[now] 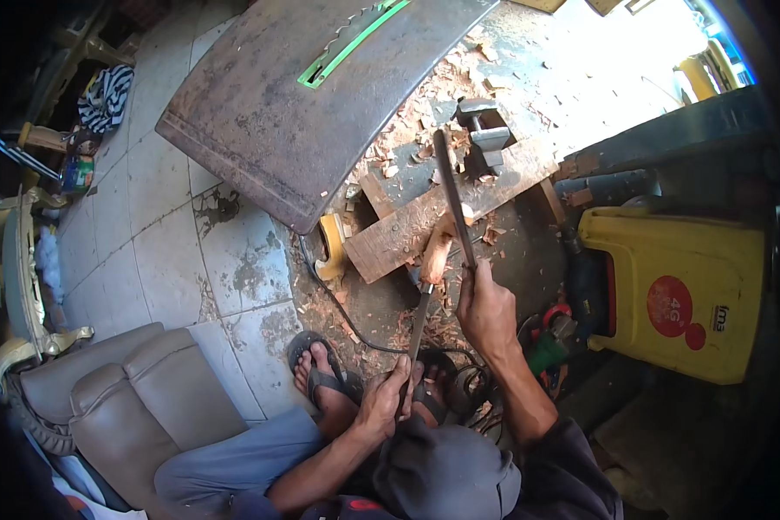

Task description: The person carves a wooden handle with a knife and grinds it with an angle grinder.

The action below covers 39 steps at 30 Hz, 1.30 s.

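Observation:
My right hand (487,308) grips a long dark flat metal bar (455,195), angled up and away toward the work table. My left hand (383,394), lower and nearer my lap, is closed on a narrow metal blade (421,322), which has a roughly cut piece of pale wood (435,260) at its far end. The dark bar passes beside this wood; whether they touch I cannot tell. Behind them lie a wooden plank (381,247) and a metal clamp (485,139) among curled shavings (485,78).
A rusty tabletop with a saw slot (260,113) stands upper left. A yellow plastic bin (650,243) and green power tool (546,351) are at right. My sandaled feet (316,368) are below, near a black cable (347,316). Padded brown seating (126,425) is lower left.

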Each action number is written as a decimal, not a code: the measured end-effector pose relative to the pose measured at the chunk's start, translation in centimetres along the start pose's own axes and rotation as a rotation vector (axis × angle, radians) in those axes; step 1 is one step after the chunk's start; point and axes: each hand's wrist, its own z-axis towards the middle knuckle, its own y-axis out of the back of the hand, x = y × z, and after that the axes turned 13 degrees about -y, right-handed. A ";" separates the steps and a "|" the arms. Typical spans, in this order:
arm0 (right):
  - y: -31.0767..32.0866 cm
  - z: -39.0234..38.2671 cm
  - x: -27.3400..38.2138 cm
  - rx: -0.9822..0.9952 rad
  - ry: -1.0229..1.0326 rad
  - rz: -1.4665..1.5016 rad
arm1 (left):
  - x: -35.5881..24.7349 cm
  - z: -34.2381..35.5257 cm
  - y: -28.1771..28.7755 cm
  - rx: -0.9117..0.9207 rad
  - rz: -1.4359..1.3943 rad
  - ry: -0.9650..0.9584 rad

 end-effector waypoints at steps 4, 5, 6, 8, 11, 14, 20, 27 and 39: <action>2.0 -1.0 2.3 -0.200 0.101 0.314 | -0.5 0.4 -0.1 -0.025 -0.007 0.005; 2.2 -1.5 2.6 -0.279 0.116 0.424 | -0.5 0.1 -0.2 -0.026 -0.014 0.011; 0.9 -1.6 1.4 -0.336 0.107 0.378 | -0.5 -0.3 -0.5 -0.018 -0.009 0.030; 0.6 -0.2 0.1 -0.090 0.019 0.114 | -0.6 -0.3 -0.6 -0.005 -0.001 0.038; 2.2 -0.6 2.0 -0.100 0.036 0.230 | -0.6 -0.1 -0.3 -0.041 -0.021 0.046; 1.6 -1.7 2.4 -0.245 0.049 0.361 | -0.3 0.0 -0.4 -0.028 -0.006 0.019; 2.2 -0.7 2.9 -0.097 0.049 0.238 | 0.4 0.1 0.4 -0.009 0.029 -0.017; 1.3 -0.3 0.6 -0.055 0.004 0.068 | -0.4 -0.1 -0.4 -0.011 -0.043 0.039; 1.2 -1.3 1.1 -0.174 0.064 0.301 | -0.7 0.2 -0.7 -0.015 -0.009 -0.019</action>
